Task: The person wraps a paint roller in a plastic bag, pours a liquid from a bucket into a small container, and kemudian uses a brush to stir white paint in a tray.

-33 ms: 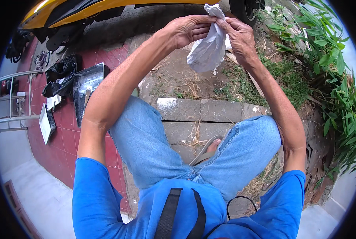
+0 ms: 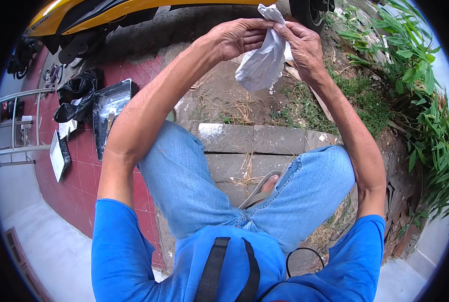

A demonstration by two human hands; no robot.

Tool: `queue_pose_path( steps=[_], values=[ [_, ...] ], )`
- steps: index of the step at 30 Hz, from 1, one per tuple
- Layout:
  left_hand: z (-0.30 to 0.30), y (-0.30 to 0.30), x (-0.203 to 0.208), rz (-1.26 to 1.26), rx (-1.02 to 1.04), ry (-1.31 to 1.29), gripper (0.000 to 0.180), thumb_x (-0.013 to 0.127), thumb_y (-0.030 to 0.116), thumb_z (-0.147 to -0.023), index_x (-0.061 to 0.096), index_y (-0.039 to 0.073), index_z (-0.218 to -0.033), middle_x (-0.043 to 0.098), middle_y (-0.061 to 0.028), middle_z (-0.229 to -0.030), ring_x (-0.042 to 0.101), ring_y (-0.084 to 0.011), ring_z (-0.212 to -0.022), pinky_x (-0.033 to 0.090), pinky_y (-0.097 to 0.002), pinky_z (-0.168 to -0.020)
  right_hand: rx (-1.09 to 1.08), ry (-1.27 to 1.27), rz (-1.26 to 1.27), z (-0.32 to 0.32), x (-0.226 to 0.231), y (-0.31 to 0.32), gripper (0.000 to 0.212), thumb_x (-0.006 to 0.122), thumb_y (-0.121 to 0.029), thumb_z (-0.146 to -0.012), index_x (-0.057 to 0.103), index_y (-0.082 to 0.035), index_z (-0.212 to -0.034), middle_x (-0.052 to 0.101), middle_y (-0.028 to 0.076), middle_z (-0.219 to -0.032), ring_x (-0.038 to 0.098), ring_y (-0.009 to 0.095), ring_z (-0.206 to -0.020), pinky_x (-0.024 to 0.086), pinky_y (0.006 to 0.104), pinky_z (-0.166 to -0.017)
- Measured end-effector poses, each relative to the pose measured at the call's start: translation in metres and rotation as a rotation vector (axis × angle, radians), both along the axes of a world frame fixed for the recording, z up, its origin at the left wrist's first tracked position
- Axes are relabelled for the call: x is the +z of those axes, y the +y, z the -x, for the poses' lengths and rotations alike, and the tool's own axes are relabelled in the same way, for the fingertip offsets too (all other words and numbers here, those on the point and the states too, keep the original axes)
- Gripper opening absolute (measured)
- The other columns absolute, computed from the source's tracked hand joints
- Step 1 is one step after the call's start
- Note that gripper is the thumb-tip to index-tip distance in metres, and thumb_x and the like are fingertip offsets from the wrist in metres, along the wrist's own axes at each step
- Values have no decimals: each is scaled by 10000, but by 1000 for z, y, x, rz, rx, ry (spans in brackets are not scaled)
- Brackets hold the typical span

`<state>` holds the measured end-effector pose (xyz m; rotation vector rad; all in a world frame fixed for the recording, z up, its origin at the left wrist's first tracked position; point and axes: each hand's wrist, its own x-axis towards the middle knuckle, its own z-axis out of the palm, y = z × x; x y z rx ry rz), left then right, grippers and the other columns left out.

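A crumpled white sheet (image 2: 261, 66), paper or thin plastic, hangs beyond my knees over the ground. My left hand (image 2: 236, 38) pinches it near its top between thumb and fingers. From the other side my right hand (image 2: 305, 49) grips the same spot, its thumb close to the left fingertips. The sheet's upper end sticks up above both hands, while the wider part droops below them. Small white bits show just under its lower edge.
On the red tiles to my left are a black tray (image 2: 121, 95) smeared with white, a black plastic bag (image 2: 87, 85) and a white-faced board (image 2: 58, 157). A yellow vehicle (image 2: 98, 14) stands ahead. Leafy plants (image 2: 416, 65) grow at right. A stone kerb (image 2: 277, 140) crosses near my knees.
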<state>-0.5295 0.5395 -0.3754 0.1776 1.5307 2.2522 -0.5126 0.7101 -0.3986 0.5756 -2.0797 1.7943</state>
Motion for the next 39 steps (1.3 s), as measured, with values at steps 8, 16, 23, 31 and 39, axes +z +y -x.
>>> queue_pose_path(
  steps=[8, 16, 23, 31, 39],
  values=[
    [0, -2, 2, -87, -67, 203, 246, 600, 183, -862, 592, 9, -1037, 624, -30, -953, 605, -103, -884, 509, -225, -824, -97, 186, -97, -12, 13, -9, 270, 633, -243, -844, 665, 10, -933, 618, 65, -845, 554, 99, -797, 440, 232, -698],
    [-4, -2, -2, 9, 14, 279, 215, 587, 152, -871, 593, 21, -1041, 620, -19, -967, 583, -77, -876, 493, -195, -803, 164, -165, 222, -12, 9, -1, 271, 679, -229, -814, 667, -11, -974, 627, 17, -827, 536, 70, -748, 427, 207, -681],
    [-5, -3, -2, 47, 15, 251, 218, 608, 168, -859, 609, 29, -1027, 620, -24, -978, 582, -93, -897, 475, -213, -827, 194, -239, 229, -4, 1, -1, 317, 692, -220, -803, 645, -15, -1041, 624, 4, -837, 533, 52, -757, 427, 183, -673],
    [-16, 8, 6, 140, 159, -1, 231, 655, 182, -823, 623, 49, -1010, 624, -42, -964, 588, -127, -902, 459, -262, -859, 73, -162, 206, -4, -1, -9, 269, 641, -197, -842, 649, 13, -1010, 611, -16, -812, 508, 31, -708, 414, 177, -616],
    [9, -4, -16, 220, 214, 139, 444, 552, 320, -860, 516, 9, -1175, 549, -116, -1161, 517, -207, -1086, 388, -355, -961, 44, -64, 34, -8, 20, -2, 224, 600, -198, -870, 655, -10, -978, 594, -37, -755, 495, 18, -645, 399, 180, -554]
  ],
)
